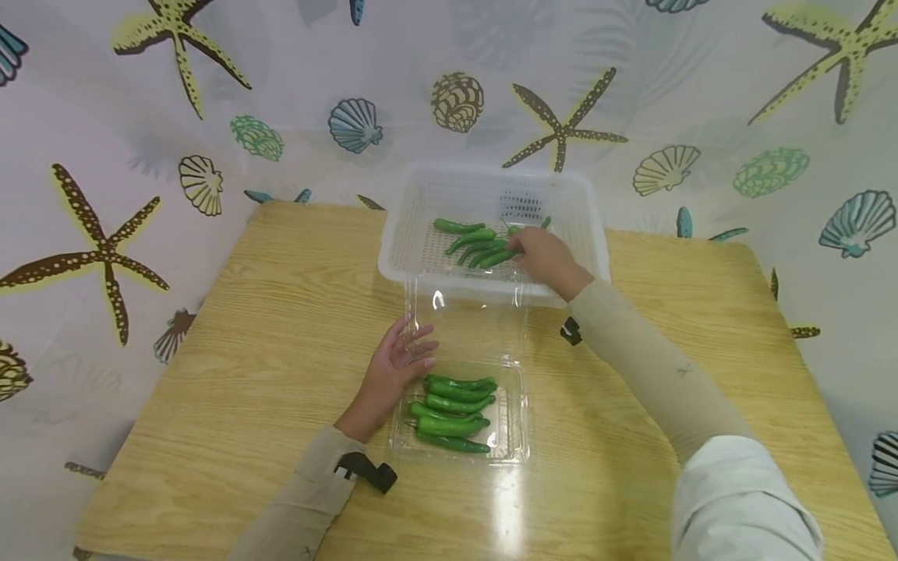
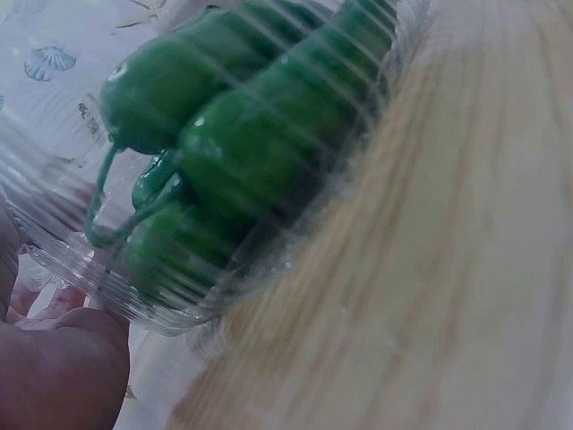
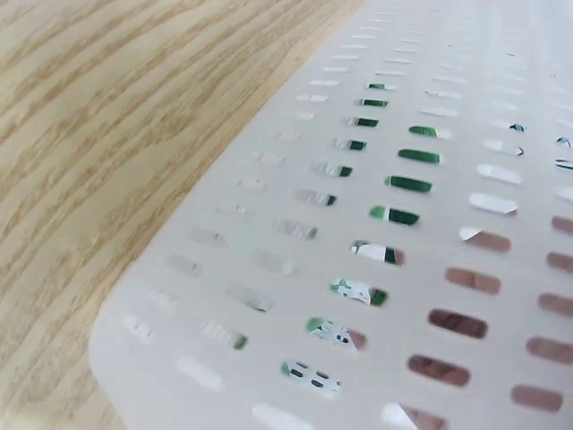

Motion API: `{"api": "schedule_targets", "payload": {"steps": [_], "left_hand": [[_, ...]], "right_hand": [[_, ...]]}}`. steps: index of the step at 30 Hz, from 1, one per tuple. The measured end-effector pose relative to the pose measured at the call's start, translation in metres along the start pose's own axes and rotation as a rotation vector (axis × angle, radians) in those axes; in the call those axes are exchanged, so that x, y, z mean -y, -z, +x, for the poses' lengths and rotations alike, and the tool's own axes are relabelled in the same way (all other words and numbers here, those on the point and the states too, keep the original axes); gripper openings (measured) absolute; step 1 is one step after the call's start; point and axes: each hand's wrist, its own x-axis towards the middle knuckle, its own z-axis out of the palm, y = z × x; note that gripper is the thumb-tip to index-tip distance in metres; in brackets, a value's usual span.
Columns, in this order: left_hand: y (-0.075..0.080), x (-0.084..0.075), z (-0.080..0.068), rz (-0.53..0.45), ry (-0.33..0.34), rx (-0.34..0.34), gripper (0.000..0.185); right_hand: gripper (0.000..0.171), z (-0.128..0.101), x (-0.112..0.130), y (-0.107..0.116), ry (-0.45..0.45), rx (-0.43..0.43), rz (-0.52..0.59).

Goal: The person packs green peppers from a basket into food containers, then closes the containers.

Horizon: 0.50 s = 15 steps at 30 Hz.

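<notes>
- Right arm reaches forward; right hand (image 1: 543,253) is inside the white basket (image 1: 393,253), knuckles up.
- Right fingers curl down at the loose green peppers (image 1: 470,235); can't tell whether they pinch one.
- Those peppers lie on the basket floor, mostly just left of the right fingertips.
- Left forearm comes in from lower left; left hand (image 1: 393,365) is at the clear container (image 1: 517,425), left side, by its open lid (image 1: 466,319).
- Left fingers spread, thumb near the topmost packed peppers (image 1: 452,427); these lie in a crosswise row.
- Container and basket on wooden bench (image 1: 302,288).
</notes>
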Motion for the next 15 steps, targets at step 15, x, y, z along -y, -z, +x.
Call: {"api": "schedule_targets", "payload": {"steps": [15], "left_hand": [[0.000, 0.001, 0.001, -0.013, -0.013, 0.007, 0.077]], "right_hand": [[0.023, -0.012, 0.011, 0.013, 0.081, -0.028, -0.107]]}}
